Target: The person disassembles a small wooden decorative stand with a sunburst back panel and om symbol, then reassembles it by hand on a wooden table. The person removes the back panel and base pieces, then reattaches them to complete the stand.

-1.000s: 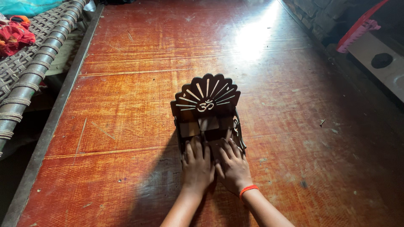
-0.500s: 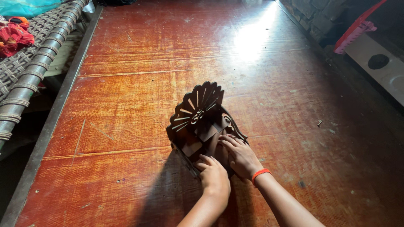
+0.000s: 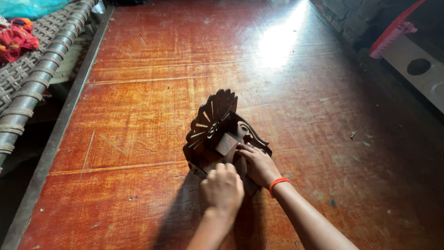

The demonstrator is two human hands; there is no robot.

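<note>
Turned further since a moment ago, the dark wooden stand (image 3: pixel 217 134) now shows its fan-shaped back edge-on. Both hands press its base: left hand (image 3: pixel 224 187) nearer, right hand (image 3: pixel 259 163) just beyond. Panels look joined; handling seems unfinished.

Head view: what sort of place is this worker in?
Probably a home or small craft workspace, not a factory: both hands work a dark carved wooden fan-backed stand on a worn red-brown wooden board, beside a woven rope cot with a metal-ringed rail.
</note>
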